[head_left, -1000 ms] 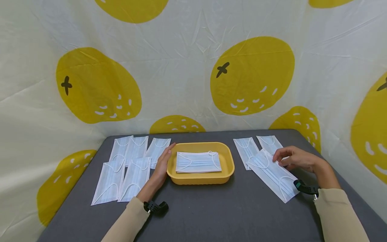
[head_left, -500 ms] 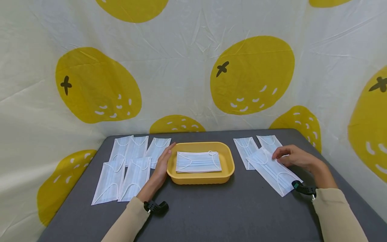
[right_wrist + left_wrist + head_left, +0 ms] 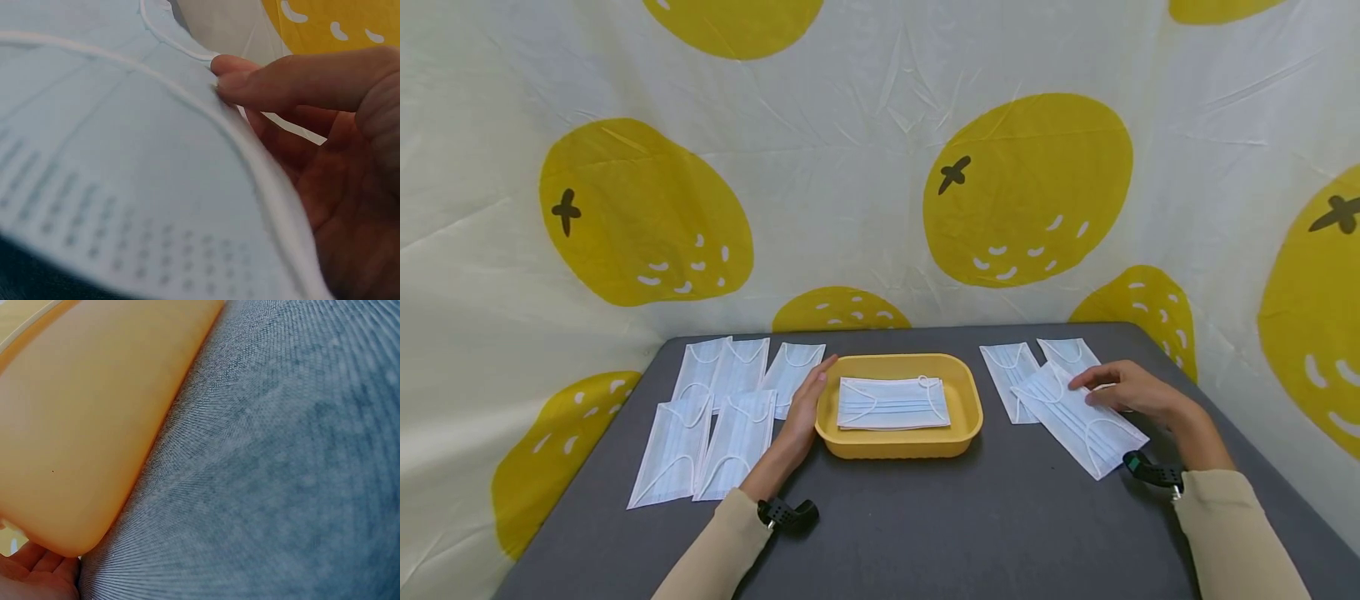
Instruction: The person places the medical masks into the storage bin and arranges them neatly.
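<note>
My right hand [image 3: 1138, 398] pinches the upper right edge of a pale blue disposable face mask [image 3: 1071, 427] with white ear loops. The right wrist view shows thumb and fingertips on the edge of this mask [image 3: 144, 150], whose near part bows. It overlaps two more masks lying behind it. At the middle, a yellow plastic tray [image 3: 895, 449] holds a neat pile of masks [image 3: 892, 406] laid crosswise. My left hand [image 3: 795, 423] rests along the tray's left side with its fingers straight. In the left wrist view, fingertips [image 3: 47, 565] touch the tray's outer wall [image 3: 94, 425].
Several face masks [image 3: 733, 442] lie flat in two rows on the left of the dark grey table [image 3: 925, 533], some overlapping. Beyond the right hand are a mask [image 3: 1011, 375] and another mask [image 3: 1066, 354]. A white curtain [image 3: 842, 192] with yellow fruit prints hangs behind.
The mask in my right hand has turned a little, its near end swinging up and left. My right hand has shifted slightly left. The left hand and tray stay put.
</note>
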### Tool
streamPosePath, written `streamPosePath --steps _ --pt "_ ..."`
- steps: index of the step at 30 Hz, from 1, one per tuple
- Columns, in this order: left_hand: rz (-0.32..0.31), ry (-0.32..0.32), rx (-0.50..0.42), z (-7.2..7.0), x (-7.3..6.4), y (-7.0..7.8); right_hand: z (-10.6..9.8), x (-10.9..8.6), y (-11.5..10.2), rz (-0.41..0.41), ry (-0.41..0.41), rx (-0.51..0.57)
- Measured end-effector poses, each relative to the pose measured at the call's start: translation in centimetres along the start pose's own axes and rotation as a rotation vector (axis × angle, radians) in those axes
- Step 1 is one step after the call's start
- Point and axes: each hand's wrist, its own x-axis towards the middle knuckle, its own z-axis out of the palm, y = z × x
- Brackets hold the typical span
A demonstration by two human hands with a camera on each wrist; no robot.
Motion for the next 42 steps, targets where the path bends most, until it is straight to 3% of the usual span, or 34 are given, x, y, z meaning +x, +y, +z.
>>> streamPosePath --steps 11,25,33,42 --pt "0.027 -0.012 -0.006 0.0 0.0 0.0 0.0 0.1 -0.3 -0.019 -0.02 0.009" --pt "0.038 -0.01 -0.022 0.0 0.1 -0.2 -0.2 -0.2 -1.8 -0.097 0.023 0.008" --pt "0.009 -0.016 -0.013 -0.2 0.1 -0.1 0.0 -0.4 -3.2 -0.137 0.042 0.002" --pt "-0.032 -0.067 -0.019 -0.1 -0.8 2.4 0.3 -0.4 -4.0 -0.151 0.062 -0.005"
